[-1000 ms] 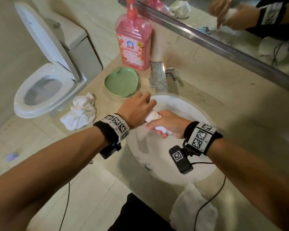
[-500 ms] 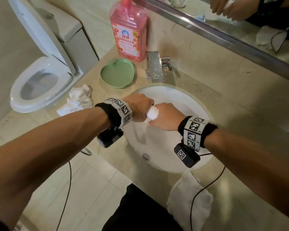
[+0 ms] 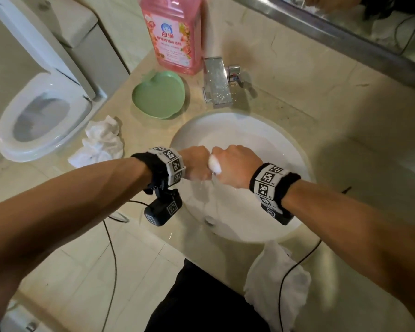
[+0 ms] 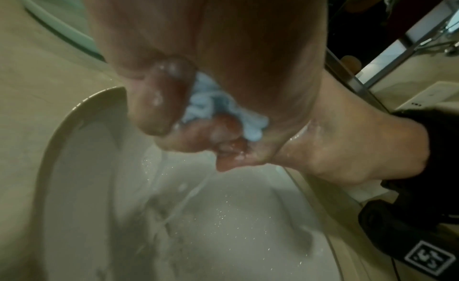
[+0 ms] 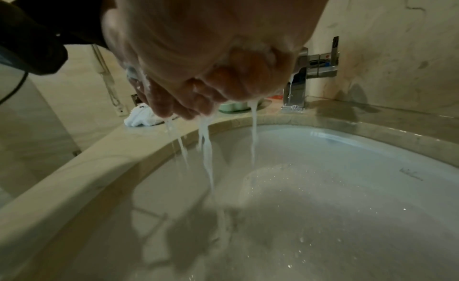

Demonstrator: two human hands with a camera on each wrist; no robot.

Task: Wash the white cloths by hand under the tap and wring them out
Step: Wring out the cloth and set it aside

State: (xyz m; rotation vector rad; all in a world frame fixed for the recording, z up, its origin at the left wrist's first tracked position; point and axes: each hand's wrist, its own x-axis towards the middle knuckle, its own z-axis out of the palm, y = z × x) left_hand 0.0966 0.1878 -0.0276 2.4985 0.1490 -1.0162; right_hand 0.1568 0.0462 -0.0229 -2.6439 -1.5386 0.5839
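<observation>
A wet white cloth (image 3: 215, 165) is bunched into a tight wad at the centre of the head view, squeezed between both fists above the white basin (image 3: 288, 149). The left hand (image 3: 197, 162) is clenching one end and the right hand (image 3: 237, 166) is clenching the other, knuckles touching. Milky water (image 5: 207, 148) is streaming from the fingers into the basin. Another crumpled white cloth (image 3: 101, 144) is lying on the counter (image 3: 297, 104) at middle left, and a third cloth (image 3: 276, 283) is draping over the counter edge at lower right. Toward the top, a chrome tap (image 3: 217, 85) is dripping, with a green dish (image 3: 159, 94) and a pink bottle (image 3: 174, 34) to its left.
</observation>
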